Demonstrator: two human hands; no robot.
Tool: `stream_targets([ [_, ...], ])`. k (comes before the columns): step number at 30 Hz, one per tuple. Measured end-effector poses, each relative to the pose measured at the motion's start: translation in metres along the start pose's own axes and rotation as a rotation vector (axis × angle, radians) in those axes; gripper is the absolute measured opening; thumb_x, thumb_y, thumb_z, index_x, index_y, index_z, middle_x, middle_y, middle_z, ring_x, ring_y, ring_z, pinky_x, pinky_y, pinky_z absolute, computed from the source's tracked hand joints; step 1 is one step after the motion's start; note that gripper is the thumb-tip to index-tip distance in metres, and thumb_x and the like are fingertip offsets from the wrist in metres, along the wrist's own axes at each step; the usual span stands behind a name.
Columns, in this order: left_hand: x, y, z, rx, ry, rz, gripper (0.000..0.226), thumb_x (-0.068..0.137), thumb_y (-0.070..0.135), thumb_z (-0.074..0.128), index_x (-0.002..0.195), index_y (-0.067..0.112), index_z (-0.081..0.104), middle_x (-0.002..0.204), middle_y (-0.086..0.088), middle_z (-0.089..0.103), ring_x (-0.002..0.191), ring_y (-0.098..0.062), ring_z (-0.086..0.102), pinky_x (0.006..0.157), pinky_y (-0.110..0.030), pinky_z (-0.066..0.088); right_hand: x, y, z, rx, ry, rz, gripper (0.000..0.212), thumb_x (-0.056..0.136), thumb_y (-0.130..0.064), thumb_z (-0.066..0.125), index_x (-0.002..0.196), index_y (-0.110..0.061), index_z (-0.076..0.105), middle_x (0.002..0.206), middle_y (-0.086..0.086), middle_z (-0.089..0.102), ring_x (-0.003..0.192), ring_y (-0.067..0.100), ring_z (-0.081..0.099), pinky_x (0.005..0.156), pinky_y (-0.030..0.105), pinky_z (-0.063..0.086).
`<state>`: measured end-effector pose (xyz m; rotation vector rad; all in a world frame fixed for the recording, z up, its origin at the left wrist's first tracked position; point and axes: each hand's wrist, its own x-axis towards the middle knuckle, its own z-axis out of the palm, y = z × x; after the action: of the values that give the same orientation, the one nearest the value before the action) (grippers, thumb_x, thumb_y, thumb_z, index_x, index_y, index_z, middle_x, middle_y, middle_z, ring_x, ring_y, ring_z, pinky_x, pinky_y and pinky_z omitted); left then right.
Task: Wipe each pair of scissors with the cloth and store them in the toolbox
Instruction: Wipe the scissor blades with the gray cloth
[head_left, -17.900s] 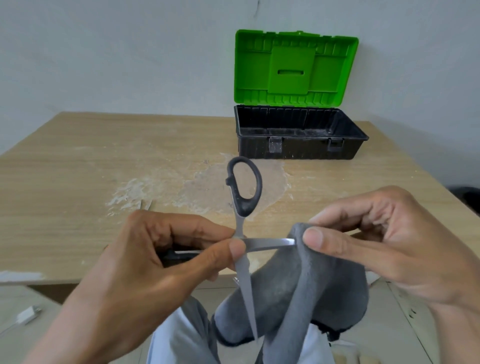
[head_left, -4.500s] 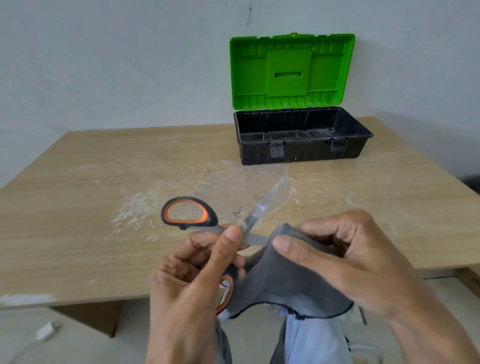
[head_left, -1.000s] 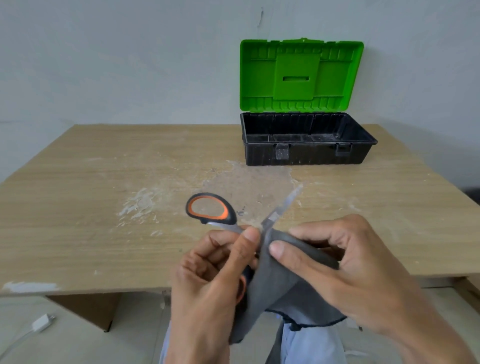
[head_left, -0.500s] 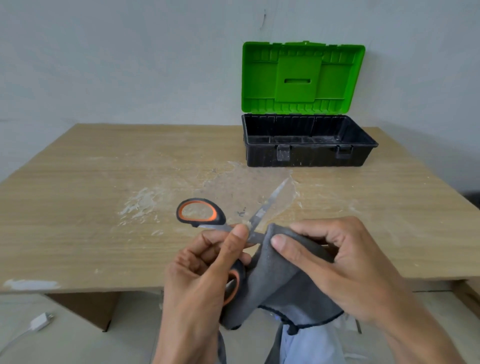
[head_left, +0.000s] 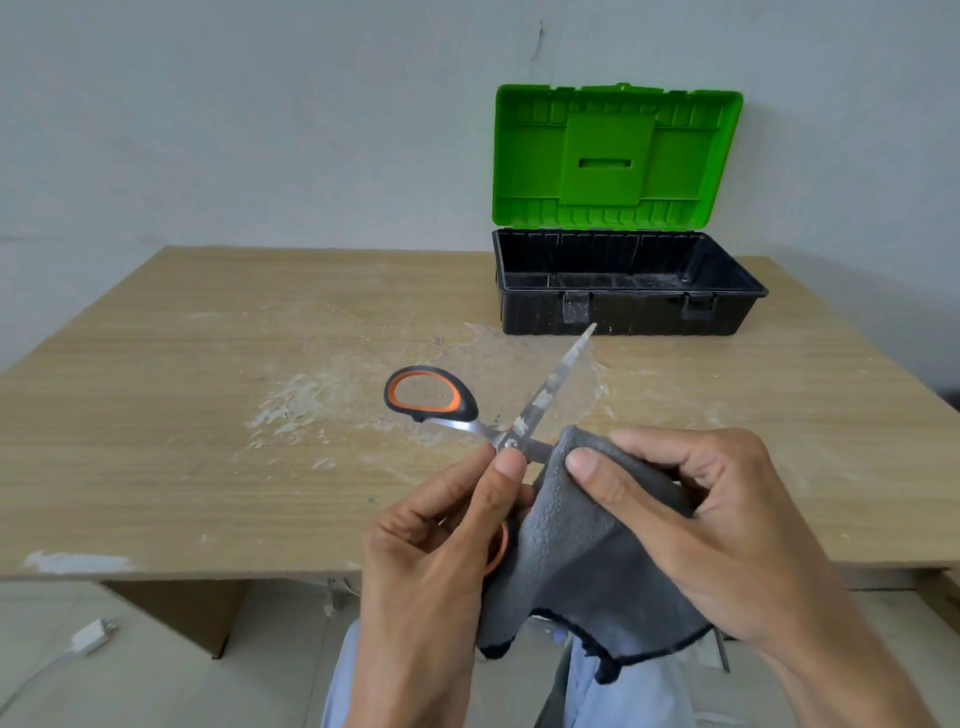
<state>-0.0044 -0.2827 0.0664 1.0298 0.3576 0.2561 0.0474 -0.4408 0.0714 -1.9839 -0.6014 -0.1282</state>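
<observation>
While spread open: scissors (head_left: 545, 392), orange-black handles

Held above the bench (head_left: 208, 389) near edge; left hand (head_left: 436, 545) pinches the pivot, right hand (head_left: 717, 525) pinches grey cloth (head_left: 582, 561) around one blade. Free blade points toward toolbox (head_left: 623, 312), lid up, at bench rear.

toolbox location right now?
In the head view the toolbox stands on the far right part of the wooden table, its green lid open, just beyond the raised blade tip of the scissors.
</observation>
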Motion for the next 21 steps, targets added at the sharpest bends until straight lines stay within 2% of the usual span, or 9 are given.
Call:
stream_targets([
  [2, -0.001, 0.000, 0.000, -0.015, 0.009, -0.003, 0.026, 0.062, 0.031, 0.077, 0.079, 0.012, 0.081, 0.072, -0.013, 0.073, 0.067, -0.023, 0.063, 0.075, -0.037, 0.050, -0.002, 0.000, 0.004, 0.013, 0.004, 0.007, 0.056, 0.095, -0.045, 0.070, 0.061, -0.003, 0.057, 0.052, 0.005, 0.043, 0.049, 0.020, 0.040, 0.048, 0.024, 0.031],
  [5, 0.000, 0.001, -0.001, -0.036, 0.017, -0.020, 0.024, 0.062, 0.030, 0.077, 0.074, 0.010, 0.080, 0.066, -0.011, 0.069, 0.058, -0.019, 0.059, 0.064, -0.029, 0.049, -0.003, -0.001, 0.006, 0.036, 0.011, 0.018, 0.058, 0.097, -0.042, 0.072, 0.057, -0.007, 0.048, 0.052, -0.006, 0.034, 0.050, 0.005, 0.033, 0.048, 0.021, 0.027],
  [8, -0.001, 0.000, -0.001, -0.062, 0.024, -0.034, 0.020, 0.064, 0.029, 0.077, 0.070, 0.010, 0.078, 0.064, -0.010, 0.066, 0.054, -0.018, 0.056, 0.057, -0.027, 0.048, -0.003, -0.002, 0.007, 0.050, 0.007, 0.029, 0.059, 0.098, -0.042, 0.070, 0.057, -0.005, 0.047, 0.053, -0.001, 0.032, 0.051, 0.007, 0.032, 0.049, 0.021, 0.026],
  [11, -0.002, 0.002, 0.000, -0.074, 0.037, -0.034, 0.021, 0.065, 0.030, 0.077, 0.065, 0.010, 0.075, 0.063, -0.013, 0.065, 0.058, -0.022, 0.055, 0.064, -0.032, 0.045, -0.004, 0.000, 0.009, 0.056, -0.031, 0.019, 0.056, 0.099, -0.046, 0.068, 0.061, -0.005, 0.059, 0.053, 0.002, 0.047, 0.051, 0.020, 0.044, 0.050, 0.028, 0.035],
  [12, -0.003, 0.003, -0.001, -0.078, 0.056, -0.028, 0.021, 0.064, 0.031, 0.077, 0.063, 0.010, 0.074, 0.062, -0.013, 0.063, 0.060, -0.023, 0.053, 0.065, -0.033, 0.044, -0.005, 0.000, 0.009, 0.048, -0.060, 0.018, 0.055, 0.098, -0.051, 0.067, 0.069, -0.004, 0.068, 0.057, 0.005, 0.057, 0.055, 0.025, 0.052, 0.052, 0.033, 0.041],
  [14, -0.001, 0.007, -0.004, -0.076, 0.113, 0.004, 0.021, 0.064, 0.032, 0.077, 0.060, 0.012, 0.073, 0.058, -0.009, 0.061, 0.061, -0.021, 0.049, 0.065, -0.034, 0.041, -0.007, 0.002, 0.003, 0.060, -0.090, 0.029, 0.052, 0.095, -0.056, 0.062, 0.082, -0.008, 0.078, 0.066, 0.008, 0.068, 0.061, 0.028, 0.060, 0.055, 0.034, 0.047],
  [15, 0.000, 0.009, -0.007, -0.073, 0.136, 0.021, 0.020, 0.064, 0.032, 0.077, 0.059, 0.013, 0.074, 0.058, -0.007, 0.061, 0.060, -0.020, 0.048, 0.065, -0.033, 0.040, -0.007, 0.004, -0.001, 0.086, -0.083, 0.040, 0.051, 0.094, -0.057, 0.062, 0.087, -0.011, 0.081, 0.069, 0.011, 0.071, 0.062, 0.031, 0.062, 0.056, 0.038, 0.049],
  [18, 0.002, 0.016, -0.013, -0.065, 0.151, 0.070, 0.018, 0.066, 0.031, 0.076, 0.068, 0.013, 0.079, 0.062, -0.005, 0.064, 0.059, -0.018, 0.050, 0.069, -0.031, 0.042, -0.008, 0.006, -0.013, 0.177, -0.023, 0.073, 0.044, 0.093, -0.056, 0.066, 0.090, -0.015, 0.083, 0.081, 0.032, 0.070, 0.075, 0.055, 0.064, 0.063, 0.060, 0.053],
  [21, 0.001, 0.017, -0.012, -0.035, 0.148, 0.091, 0.020, 0.066, 0.029, 0.076, 0.075, 0.012, 0.081, 0.062, -0.007, 0.065, 0.059, -0.020, 0.047, 0.065, -0.032, 0.042, -0.008, 0.004, -0.017, 0.224, -0.008, 0.077, 0.037, 0.092, -0.052, 0.067, 0.096, -0.021, 0.085, 0.085, 0.034, 0.071, 0.081, 0.058, 0.064, 0.064, 0.061, 0.053],
])
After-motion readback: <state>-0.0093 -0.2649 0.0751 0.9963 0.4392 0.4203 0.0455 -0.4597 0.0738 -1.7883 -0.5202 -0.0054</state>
